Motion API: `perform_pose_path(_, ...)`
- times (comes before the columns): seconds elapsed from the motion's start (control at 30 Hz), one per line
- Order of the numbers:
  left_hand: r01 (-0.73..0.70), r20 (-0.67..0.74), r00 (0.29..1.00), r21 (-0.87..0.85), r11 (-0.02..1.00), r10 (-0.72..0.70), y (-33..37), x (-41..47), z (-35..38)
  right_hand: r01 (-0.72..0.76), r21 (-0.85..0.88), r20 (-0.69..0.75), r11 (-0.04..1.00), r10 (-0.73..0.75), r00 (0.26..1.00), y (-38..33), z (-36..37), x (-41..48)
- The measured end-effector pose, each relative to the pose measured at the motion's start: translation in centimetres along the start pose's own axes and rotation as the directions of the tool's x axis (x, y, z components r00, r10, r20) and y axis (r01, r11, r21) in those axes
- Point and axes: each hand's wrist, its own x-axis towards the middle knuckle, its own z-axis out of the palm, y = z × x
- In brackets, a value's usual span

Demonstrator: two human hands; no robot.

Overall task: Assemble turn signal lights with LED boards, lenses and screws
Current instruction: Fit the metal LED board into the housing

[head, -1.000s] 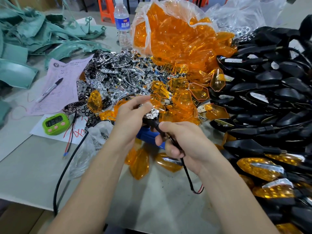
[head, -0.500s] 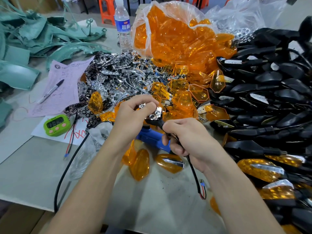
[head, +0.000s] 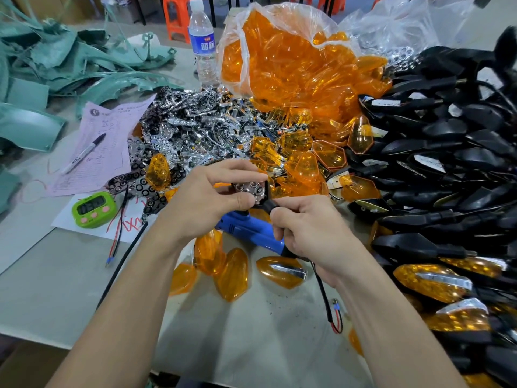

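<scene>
Left hand (head: 212, 200): thumb and curled fingers pinch a small chrome-plated reflector piece (head: 249, 189) with round cups, held up over the table.

Right hand (head: 310, 233): fingers wrapped round the stem of a black plastic turn-signal housing (head: 268, 206). Both hands hide most of the housing. The reflector piece sits against the housing's upper end; I cannot tell whether it is seated.

A black sheathed cable (head: 321, 287) hangs from under the right hand. It ends in red and black leads with a blue terminal.

Directly below the hands, a blue plastic electric screwdriver (head: 249, 229) lies on the grey table (head: 56, 289). Just beside it, loose amber plastic lenses (head: 230, 273) lie flat, one with a chrome strip.

Beyond the hands:
- heap of chrome reflector parts (head: 195, 130), left of centre
- clear plastic bag of amber lenses (head: 293, 65), open and spilling toward the hands

Right side: large pile of black housings (head: 447, 152). At its near edge lie lights with amber lenses fitted (head: 433, 281).

Left side:
- green digital timer with pink buttons (head: 93, 210), on white paper
- pink printed form (head: 112, 163) with a marker pen (head: 84, 154) lying on it
- clear water bottle with blue label (head: 202, 43), upright behind the chrome heap
- teal plastic mouldings (head: 56, 65), stacked at the far left
</scene>
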Motion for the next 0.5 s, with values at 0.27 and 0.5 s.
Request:
perform_pose_path(0.27, -0.035, -0.049, 0.998, 0.124, 0.992, 0.041, 0.3, -0.1, 1.0, -0.024, 0.122, -0.036, 0.992, 0.029, 0.999, 0.9, 0.6, 0.2)
perform_pose_path(0.5, -0.031, 0.041, 0.999, 0.166, 0.986, 0.025, -0.4, 0.2, 0.3, 0.005, 0.039, -0.042, 0.999, -0.003, 0.999, 1.5, 1.2, 0.3)
